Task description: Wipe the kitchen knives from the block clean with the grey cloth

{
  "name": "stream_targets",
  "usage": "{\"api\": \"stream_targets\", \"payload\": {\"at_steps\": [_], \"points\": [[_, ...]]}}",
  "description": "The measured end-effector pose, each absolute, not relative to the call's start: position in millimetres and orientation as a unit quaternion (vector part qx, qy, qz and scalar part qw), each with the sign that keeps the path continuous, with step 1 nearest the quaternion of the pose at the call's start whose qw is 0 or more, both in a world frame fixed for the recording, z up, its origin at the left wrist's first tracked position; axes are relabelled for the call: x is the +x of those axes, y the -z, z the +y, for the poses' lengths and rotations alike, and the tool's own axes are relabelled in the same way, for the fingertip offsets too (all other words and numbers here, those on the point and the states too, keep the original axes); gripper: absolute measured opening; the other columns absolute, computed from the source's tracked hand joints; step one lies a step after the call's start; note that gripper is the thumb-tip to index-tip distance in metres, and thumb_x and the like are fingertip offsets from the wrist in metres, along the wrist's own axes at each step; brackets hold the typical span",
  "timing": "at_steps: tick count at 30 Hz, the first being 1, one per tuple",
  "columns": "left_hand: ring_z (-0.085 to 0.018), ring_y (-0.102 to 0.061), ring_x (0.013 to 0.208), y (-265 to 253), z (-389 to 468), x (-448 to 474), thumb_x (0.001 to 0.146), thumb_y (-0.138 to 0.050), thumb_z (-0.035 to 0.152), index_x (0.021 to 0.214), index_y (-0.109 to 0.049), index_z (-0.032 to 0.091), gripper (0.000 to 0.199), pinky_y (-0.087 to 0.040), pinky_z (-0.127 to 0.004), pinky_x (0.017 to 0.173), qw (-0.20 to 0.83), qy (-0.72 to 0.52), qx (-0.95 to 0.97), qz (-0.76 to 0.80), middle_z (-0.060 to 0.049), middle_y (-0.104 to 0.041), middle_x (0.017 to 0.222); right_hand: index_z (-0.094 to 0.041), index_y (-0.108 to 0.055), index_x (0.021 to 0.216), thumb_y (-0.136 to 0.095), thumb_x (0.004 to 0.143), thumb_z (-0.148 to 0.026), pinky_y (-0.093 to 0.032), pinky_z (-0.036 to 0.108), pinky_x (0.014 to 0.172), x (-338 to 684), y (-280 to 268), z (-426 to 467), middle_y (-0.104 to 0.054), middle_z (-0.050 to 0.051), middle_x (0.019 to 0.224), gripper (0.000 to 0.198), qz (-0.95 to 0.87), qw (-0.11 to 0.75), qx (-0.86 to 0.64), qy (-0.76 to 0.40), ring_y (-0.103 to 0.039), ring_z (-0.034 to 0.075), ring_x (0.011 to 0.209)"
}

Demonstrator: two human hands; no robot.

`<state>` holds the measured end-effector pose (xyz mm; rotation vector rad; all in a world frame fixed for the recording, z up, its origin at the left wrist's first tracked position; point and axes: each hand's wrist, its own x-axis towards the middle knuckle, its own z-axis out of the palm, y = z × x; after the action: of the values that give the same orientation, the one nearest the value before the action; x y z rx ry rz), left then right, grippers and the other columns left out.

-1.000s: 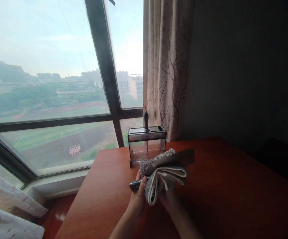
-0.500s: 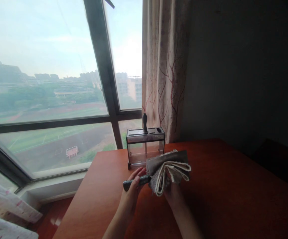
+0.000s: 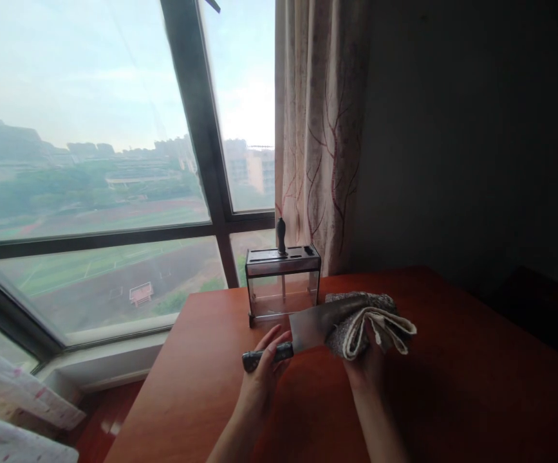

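Observation:
A cleaver [image 3: 310, 326] with a broad blade and a dark handle is held level above the table. My left hand [image 3: 266, 360] is closed on its handle. In my right hand [image 3: 365, 368] is a folded grey cloth [image 3: 356, 331] with pale edges. The cloth wraps around the far end of the blade, hiding that part, and it also covers most of my right fingers. Just behind the blade stands a clear knife block [image 3: 282, 260] with a slotted top. One knife with a black handle [image 3: 281, 236] is upright in it.
The reddish-brown wooden table [image 3: 196, 360] spreads under both hands, its left edge near the window sill [image 3: 100, 360]. Large windows [image 3: 90, 161] fill the left side. A patterned curtain [image 3: 322, 128] hangs behind the knife block, beside a dark wall [image 3: 462, 148].
My right hand and the cloth have slid to the right along the blade, baring the part near the handle. My left hand stays on the handle, nearly in place.

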<state>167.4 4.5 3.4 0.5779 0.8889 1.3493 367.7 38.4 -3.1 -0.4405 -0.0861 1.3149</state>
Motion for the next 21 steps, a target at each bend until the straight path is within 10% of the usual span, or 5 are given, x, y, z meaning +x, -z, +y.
{"api": "stream_targets", "payload": {"at_steps": [7,21], "points": [[-0.028,-0.062,0.112,3,3,177,0.071,-0.075,0.046,0.138,-0.046,0.029,0.075,-0.050,-0.032,0.082,0.665,-0.588,0.254,0.383,-0.014,-0.065,0.125,-0.026,-0.072,0.083,-0.071,0.071,-0.046,-0.054,0.046,0.092,322,11,35,-0.076,0.000,0.091,0.023,-0.119,0.706,-0.242,-0.655,-0.068,0.026,0.098],[-0.029,-0.056,0.121,-12,-7,184,0.073,-0.074,0.035,0.136,-0.050,0.026,0.068,-0.039,-0.042,0.106,0.615,-0.630,0.276,0.385,-0.008,-0.068,0.121,-0.024,-0.070,0.098,-0.071,0.075,-0.039,-0.053,0.041,0.091,274,18,19,-0.074,0.001,0.098,0.027,-0.203,0.653,-0.258,-0.683,-0.067,0.024,0.099]]}}
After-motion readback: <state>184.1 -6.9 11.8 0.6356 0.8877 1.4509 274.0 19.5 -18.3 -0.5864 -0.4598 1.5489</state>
